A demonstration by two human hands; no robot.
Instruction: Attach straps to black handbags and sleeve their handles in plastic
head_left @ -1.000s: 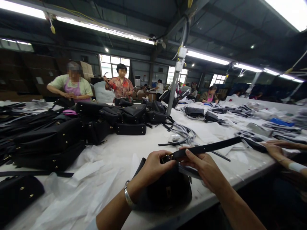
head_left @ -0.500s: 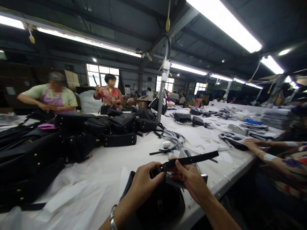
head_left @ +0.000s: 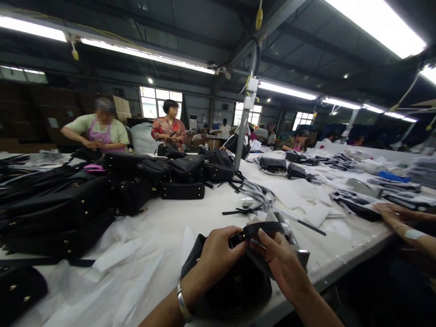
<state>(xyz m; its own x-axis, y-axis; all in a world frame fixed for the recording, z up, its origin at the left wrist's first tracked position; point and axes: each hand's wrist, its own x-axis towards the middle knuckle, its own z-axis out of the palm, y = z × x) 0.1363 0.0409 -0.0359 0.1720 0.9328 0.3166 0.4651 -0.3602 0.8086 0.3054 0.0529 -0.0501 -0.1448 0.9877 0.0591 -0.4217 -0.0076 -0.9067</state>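
Note:
A black strap (head_left: 264, 227) with a small buckle at its left end runs between my two hands. My left hand (head_left: 221, 252) is closed, pinching the strap at the buckle. With thumb and fingers, my right hand (head_left: 282, 256) grips the strap further right, where it curves over and down. Under both hands sits a black handbag (head_left: 235, 290) at the table's front edge, its front partly covered by my forearms. A shiny metal block-like object (head_left: 302, 259) stands just behind my right hand.
Black bags (head_left: 71, 204) with gold studs are piled at left on the white table (head_left: 160, 215). Crumpled white wrapping (head_left: 119, 268) lies in front. A bundle of grey straps (head_left: 260, 195) rests near a post (head_left: 242, 136). A co-worker's arms (head_left: 405, 222) reach in at right; other people stand behind.
The strap, straight and pointing right before, now bends round at my right hand. The view has turned left. The co-worker in the patterned shirt has lowered a raised hand.

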